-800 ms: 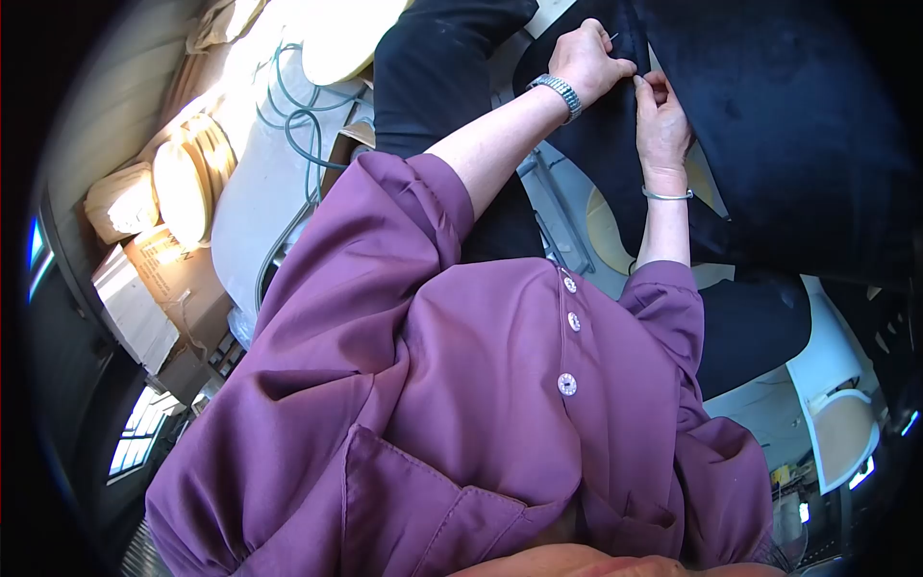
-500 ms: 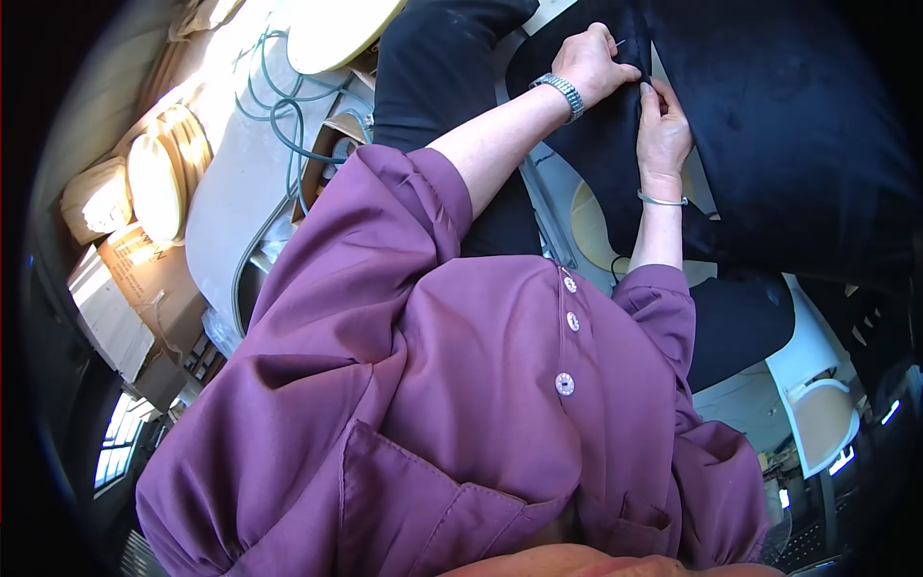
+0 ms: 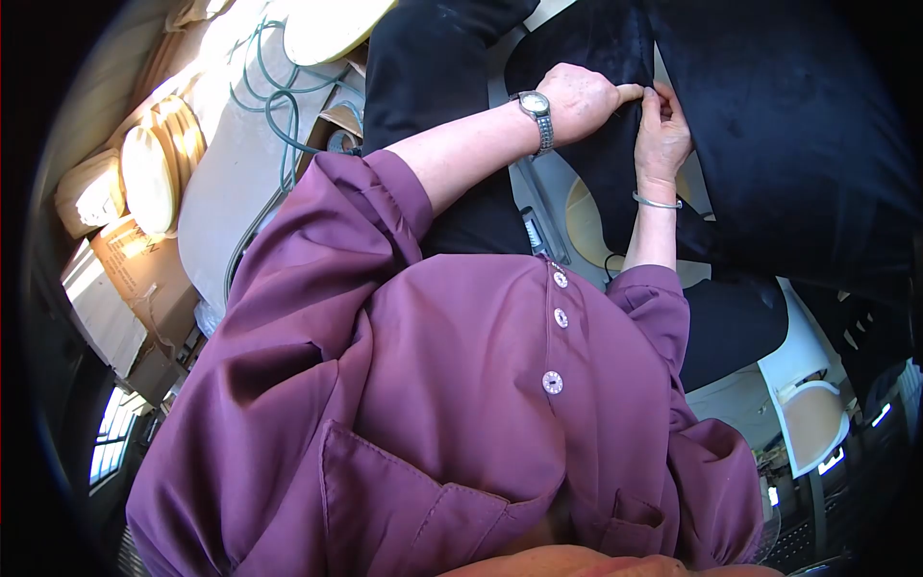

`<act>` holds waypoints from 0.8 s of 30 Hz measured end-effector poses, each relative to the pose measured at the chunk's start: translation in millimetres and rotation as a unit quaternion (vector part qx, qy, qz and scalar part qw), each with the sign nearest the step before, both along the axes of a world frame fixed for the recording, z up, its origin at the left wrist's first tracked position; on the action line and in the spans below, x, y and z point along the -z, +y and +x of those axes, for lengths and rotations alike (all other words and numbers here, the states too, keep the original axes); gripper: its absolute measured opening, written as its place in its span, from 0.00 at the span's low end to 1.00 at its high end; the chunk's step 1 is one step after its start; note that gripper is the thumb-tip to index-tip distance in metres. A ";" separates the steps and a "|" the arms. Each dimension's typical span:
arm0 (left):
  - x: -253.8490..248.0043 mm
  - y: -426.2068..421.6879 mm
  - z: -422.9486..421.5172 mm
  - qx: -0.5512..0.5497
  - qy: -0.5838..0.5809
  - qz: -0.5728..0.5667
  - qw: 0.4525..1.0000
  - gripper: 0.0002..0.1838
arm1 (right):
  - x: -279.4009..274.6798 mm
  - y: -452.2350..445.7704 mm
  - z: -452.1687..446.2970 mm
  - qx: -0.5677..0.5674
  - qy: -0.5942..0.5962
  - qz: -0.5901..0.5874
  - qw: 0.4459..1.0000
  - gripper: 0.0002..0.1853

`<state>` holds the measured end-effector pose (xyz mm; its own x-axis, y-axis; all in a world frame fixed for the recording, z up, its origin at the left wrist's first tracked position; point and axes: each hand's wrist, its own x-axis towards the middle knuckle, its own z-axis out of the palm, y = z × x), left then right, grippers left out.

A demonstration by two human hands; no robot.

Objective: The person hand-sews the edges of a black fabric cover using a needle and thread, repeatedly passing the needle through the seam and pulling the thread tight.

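Note:
Dark cloth (image 3: 598, 144) lies over my lap, with a seam or edge running between my hands. My left hand (image 3: 579, 104), with a metal-band watch (image 3: 536, 115) on its wrist, reaches in from the left. Its fingertips are closed at the seam, touching or almost touching my right fingertips. A thin needle showed at these fingers a moment ago; now it is hidden. My right hand (image 3: 663, 139), a bangle (image 3: 657, 200) on its wrist, pinches the cloth edge between thumb and fingers.
On my left a grey tabletop (image 3: 226, 159) carries a looped green cord (image 3: 279, 106) and a small open box (image 3: 341, 130). Beyond it are cardboard cartons (image 3: 144, 269) and round pale discs (image 3: 149, 178). A white chair (image 3: 812, 413) stands at the right.
My left hand has come down and turned, bringing its fingertips to the seam and hiding the needle. My right hand stays almost in place, still pinching the cloth.

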<state>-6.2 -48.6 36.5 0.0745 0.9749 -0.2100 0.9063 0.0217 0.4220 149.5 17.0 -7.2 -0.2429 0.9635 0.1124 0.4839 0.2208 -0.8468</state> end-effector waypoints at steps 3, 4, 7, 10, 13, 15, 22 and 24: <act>5.8 6.7 -3.0 0.043 0.031 0.035 0.998 0.36 | -1.0 -1.2 3.8 -0.001 0.014 0.001 1.000 0.07; 6.3 10.2 -5.7 0.070 0.051 0.014 0.996 0.35 | 1.4 0.5 3.4 0.002 0.017 -0.003 1.000 0.06; -2.1 21.1 -7.9 0.123 0.080 -0.040 0.988 0.32 | 6.8 2.9 1.8 0.008 0.026 -0.014 1.000 0.05; 2.8 25.5 -6.7 0.144 0.092 -0.049 0.984 0.33 | 10.6 6.3 2.9 -0.005 0.033 -0.017 0.999 0.05; 5.8 28.2 -6.1 0.174 0.096 -0.036 0.979 0.34 | 8.8 10.0 12.6 -0.044 0.031 -0.042 0.998 0.05; 8.1 27.3 -11.8 0.191 0.107 -0.029 0.975 0.35 | 7.1 13.7 13.9 -0.083 0.028 -0.059 0.994 0.05; 15.2 29.0 -18.9 0.216 0.081 0.006 0.973 0.33 | 11.9 24.7 20.8 -0.119 0.061 -0.142 0.981 0.06; 15.3 28.2 -17.7 0.215 0.085 0.011 0.973 0.32 | 9.4 31.3 21.9 -0.129 0.067 -0.178 0.973 0.07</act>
<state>-23.9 -20.4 21.1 0.4427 0.8655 -0.2345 0.8862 -0.3825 0.2614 171.4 48.3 -16.6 -0.4878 0.8564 -0.1695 0.3307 0.0016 -0.9437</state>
